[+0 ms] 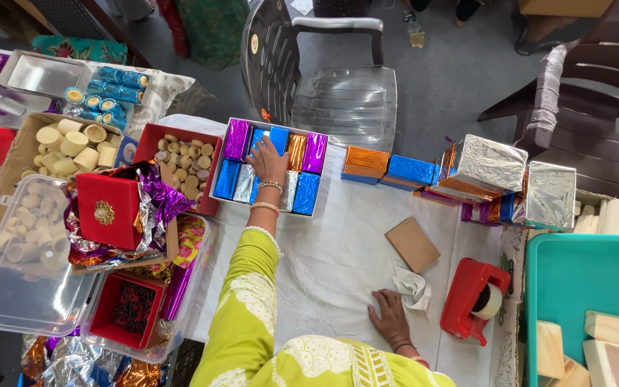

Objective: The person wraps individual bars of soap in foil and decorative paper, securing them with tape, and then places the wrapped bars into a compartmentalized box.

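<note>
My right hand [391,318] lies flat with open fingers on the white worktop [338,265], low in the frame, touching crumpled paper [413,285]. Higher, my left hand [267,162] rests with loose fingers, gripping nothing, on the foil-wrapped boxes [305,192] in the tray [216,179]. If I press there, I think the thin foil can dent or tear, or the packed row can shift.

My left hand [268,162] rests its fingers [259,149] on foil-wrapped blocks in the white tray [218,163] at eleven o'clock. My right hand [390,317] lies flat on the counter [338,251], touching crumpled paper [413,285]; red tape dispenser [473,297] at three.
</note>
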